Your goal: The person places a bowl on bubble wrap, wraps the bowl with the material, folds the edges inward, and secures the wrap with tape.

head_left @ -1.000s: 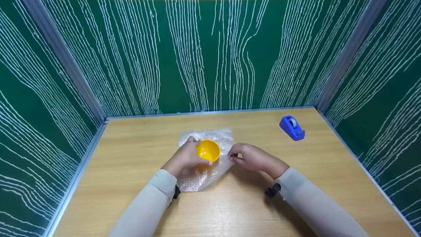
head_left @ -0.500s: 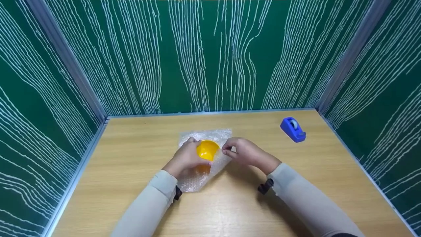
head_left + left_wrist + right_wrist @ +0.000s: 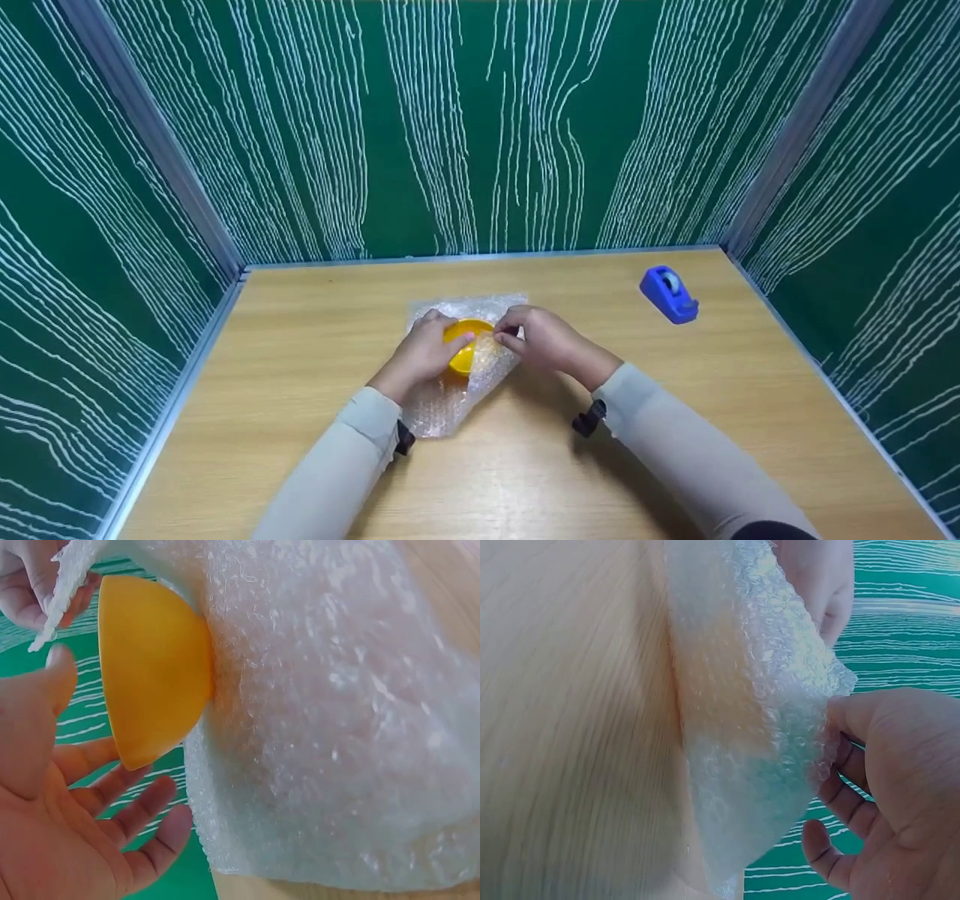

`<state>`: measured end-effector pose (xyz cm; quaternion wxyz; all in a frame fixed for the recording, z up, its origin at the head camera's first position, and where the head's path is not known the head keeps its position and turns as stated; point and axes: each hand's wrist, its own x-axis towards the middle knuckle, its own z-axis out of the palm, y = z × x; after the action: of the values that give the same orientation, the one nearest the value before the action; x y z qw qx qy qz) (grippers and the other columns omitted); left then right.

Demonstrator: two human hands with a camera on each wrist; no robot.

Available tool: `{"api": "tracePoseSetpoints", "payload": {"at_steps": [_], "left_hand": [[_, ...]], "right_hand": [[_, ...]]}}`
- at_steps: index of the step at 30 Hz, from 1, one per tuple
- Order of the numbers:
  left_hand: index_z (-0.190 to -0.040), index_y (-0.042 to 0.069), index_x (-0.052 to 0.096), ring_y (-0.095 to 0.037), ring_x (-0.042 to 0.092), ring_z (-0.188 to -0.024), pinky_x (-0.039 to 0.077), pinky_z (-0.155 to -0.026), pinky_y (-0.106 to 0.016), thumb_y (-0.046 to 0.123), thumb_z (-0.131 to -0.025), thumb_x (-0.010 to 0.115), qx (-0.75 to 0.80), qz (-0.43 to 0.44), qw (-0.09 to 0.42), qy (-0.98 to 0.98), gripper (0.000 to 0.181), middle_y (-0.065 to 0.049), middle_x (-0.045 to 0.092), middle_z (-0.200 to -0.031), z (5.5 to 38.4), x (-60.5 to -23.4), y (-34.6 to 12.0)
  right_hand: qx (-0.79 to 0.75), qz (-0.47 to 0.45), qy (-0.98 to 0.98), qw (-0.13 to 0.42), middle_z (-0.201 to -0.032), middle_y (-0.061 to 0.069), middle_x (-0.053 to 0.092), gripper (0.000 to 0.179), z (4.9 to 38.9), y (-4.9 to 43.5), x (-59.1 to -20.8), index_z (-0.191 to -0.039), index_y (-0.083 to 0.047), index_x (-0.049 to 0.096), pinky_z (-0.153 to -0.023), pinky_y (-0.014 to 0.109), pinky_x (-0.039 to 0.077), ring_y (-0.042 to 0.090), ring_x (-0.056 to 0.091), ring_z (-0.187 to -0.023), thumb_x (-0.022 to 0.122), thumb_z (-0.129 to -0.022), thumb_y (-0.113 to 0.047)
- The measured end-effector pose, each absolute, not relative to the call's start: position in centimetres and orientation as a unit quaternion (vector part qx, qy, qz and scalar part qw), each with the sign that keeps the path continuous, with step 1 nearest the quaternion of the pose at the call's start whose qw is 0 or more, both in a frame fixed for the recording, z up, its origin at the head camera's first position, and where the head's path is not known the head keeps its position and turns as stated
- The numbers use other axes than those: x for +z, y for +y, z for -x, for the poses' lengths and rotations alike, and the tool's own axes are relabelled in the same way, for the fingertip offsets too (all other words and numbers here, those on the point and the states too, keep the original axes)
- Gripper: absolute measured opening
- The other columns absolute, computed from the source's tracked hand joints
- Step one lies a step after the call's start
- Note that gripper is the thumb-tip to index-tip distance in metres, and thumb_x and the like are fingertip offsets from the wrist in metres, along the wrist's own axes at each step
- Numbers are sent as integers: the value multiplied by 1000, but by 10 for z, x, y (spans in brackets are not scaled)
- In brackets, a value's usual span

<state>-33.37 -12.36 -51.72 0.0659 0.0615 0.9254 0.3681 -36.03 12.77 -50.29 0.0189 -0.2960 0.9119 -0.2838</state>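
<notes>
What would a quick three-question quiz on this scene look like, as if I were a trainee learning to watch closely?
1. True or false: in the head view, the blue tape dispenser stands to the right of the bowl.
2. Which hand pinches an edge of the bubble wrap?
A. the left hand
B. the right hand
C. neither hand
3. Fill in: in the head view, the bubble wrap lies over the bowl's ____ side.

Key: 1. True. 2. B. 3. Right.

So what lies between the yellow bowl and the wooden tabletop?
A sheet of bubble wrap; the left wrist view shows the yellow bowl sitting on it.
</notes>
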Motion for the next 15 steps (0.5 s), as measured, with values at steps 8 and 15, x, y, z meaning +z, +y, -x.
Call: {"api": "tracePoseSetpoints", "payload": {"at_steps": [8,15], "left_hand": [[-156,7,66,-32,60,-144,53,-127,-48,41,-119,58,391,-52,38,918,51,-15,57,-161,339,-516,-120],[-147,10,72,-30,61,-136,55,-126,-46,41,-119,60,404,-53,35,913,44,-12,60,-152,338,-517,-119]], "right_hand": [[-277,300,913,3,-116,8,83,14,368,114,-507,-116,-11,86,-109,49,65,29,78,-112,79,-109,-21],[-269,250,930,27,-117,4,82,15,374,105,-508,-118,-16,86,-108,46,65,25,77,-112,78,-110,-25]]}}
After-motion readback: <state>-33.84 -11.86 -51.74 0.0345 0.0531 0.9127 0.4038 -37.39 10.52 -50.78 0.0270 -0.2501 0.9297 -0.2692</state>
